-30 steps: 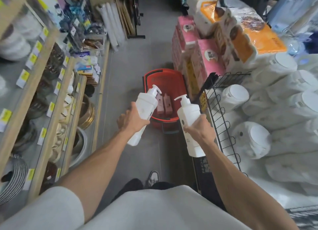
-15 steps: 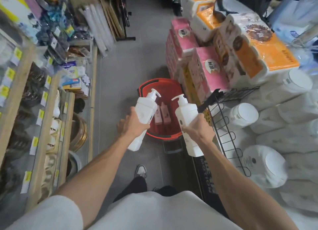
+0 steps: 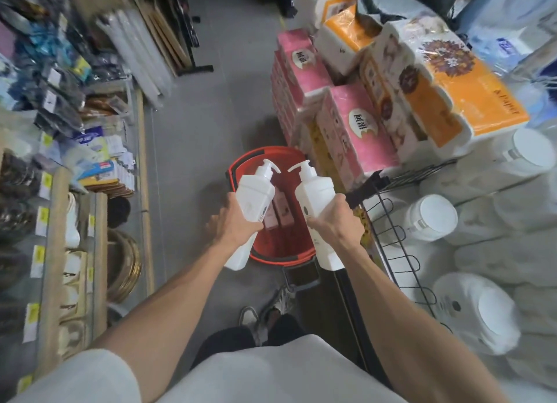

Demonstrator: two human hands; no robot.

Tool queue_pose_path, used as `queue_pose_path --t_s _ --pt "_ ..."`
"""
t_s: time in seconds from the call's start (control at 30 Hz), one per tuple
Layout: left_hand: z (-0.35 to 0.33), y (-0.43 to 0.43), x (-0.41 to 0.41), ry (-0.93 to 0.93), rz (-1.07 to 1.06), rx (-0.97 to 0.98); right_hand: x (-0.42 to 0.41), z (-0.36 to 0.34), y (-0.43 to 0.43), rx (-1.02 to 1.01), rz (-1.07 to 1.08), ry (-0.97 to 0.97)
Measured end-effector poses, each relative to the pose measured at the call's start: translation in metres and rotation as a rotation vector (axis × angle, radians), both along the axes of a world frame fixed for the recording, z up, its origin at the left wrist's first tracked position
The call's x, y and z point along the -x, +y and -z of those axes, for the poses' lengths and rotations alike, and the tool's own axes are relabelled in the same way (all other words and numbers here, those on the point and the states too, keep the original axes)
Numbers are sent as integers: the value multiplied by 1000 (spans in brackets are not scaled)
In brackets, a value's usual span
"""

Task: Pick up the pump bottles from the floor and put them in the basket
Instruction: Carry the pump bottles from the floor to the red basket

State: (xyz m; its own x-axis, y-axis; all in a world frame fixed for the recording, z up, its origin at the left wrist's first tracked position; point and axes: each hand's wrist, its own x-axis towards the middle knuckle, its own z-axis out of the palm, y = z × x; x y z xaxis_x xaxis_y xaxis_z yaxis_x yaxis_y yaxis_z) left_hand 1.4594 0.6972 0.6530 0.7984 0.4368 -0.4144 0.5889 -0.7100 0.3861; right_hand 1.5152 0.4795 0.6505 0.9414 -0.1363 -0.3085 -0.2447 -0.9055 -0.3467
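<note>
Grey tiled floor runs up the middle of the frame as a shop aisle, flanked at the left edge by wooden shelves with yellow price tags and at the right by stacked goods.

Centre: a red basket stands on the floor, and two pink packs lie side by side inside it. A grey handle projects from its near rim.

Your left grip is clamped round the lower body of the left pump bottle, a white bottle tilted with its pump head toward the upper right. The bottle's base shows below your wrist, over the basket's left rim.

Your right grip is clamped round the right pump bottle, also white, tilted with its pump head toward the upper left. Its base shows over the basket's near right corner.

Both bottles are held in the air in front of the basket opening. Their two nozzles point at each other and stand just apart.

Right of centre: a black wire rack holds white lidded jars. Above it sit pink tissue packs and, toward the upper right, orange paper packs.

Bottom centre: one shoe rests on the floor just below the basket, with your pale shirt filling the lower edge.
</note>
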Motion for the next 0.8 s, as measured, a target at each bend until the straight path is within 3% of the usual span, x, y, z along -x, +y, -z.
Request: queue_pose_path --t_s 0.37,0.8 --pt "23 -10 -48 5 -51 17 -65 16 3 -8 -29 43" --pt "69 4 -91 1 -112 69 -87 52 24 -20 28 88"
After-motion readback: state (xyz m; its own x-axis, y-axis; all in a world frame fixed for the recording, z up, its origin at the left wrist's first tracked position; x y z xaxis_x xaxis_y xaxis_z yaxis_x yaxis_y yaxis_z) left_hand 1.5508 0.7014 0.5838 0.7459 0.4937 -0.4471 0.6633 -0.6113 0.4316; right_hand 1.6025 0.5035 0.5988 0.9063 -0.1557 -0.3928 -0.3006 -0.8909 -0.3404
